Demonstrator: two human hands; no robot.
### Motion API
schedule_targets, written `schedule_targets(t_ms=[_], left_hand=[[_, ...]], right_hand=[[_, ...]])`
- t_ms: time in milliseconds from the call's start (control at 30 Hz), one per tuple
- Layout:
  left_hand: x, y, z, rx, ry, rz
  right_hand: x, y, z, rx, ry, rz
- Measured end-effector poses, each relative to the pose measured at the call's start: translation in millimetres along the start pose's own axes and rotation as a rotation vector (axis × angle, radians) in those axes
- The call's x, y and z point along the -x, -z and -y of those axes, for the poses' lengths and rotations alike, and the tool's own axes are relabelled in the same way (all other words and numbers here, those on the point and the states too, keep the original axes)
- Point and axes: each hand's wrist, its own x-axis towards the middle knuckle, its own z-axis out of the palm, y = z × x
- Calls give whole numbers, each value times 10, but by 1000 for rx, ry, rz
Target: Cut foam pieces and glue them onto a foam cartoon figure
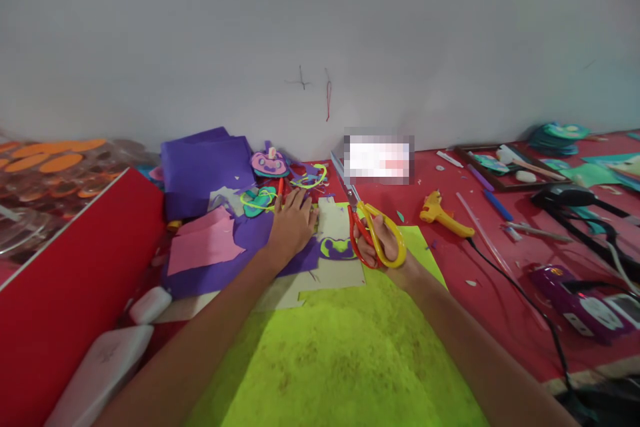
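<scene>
My right hand [376,245] is closed round the handles of scissors [383,233], one handle yellow and one red, with the blades pointing up and away to the left. My left hand [294,221] rests palm down on purple and pale paper scraps, fingers spread forward. Between the hands a purple cut-out with a yellow-green pattern [339,249] lies on a pale sheet [335,277]. Under these is a large yellow-green sheet [345,353]. Pink paper [203,243] lies on purple paper to the left.
A yellow glue gun [445,215] with a black cord lies to the right on the red table [500,293]. Further right are a purple device [575,303], pens and a frame [510,180]. At left stand a red panel [75,293] and white boxes [105,373]. A grey wall is behind.
</scene>
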Motion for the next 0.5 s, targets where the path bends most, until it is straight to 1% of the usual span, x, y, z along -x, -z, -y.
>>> schedule_targets(t_ms=[67,100,133,233,267,300,367,500], left_hand=[[-18,31,0,15,-26,-22],[-27,48,-1,35,-70,-11],[-36,64,-2,67,-139,20],[-54,85,-2,187,-392,172],[-55,81,-1,215,-443,212],[-53,73,0,229,-466,237],[-43,45,3,225,-436,242],[-15,-24,5,174,-259,212]], right_hand=[[-6,-7,2,10,7,-12],[-11,-8,3,12,12,-18],[-16,-7,3,13,13,-24],[-29,8,-2,20,9,-19],[-31,15,-6,28,5,-13],[-32,21,-10,39,1,-8],[-33,34,-20,68,-4,7],[-37,55,-16,110,-2,25]])
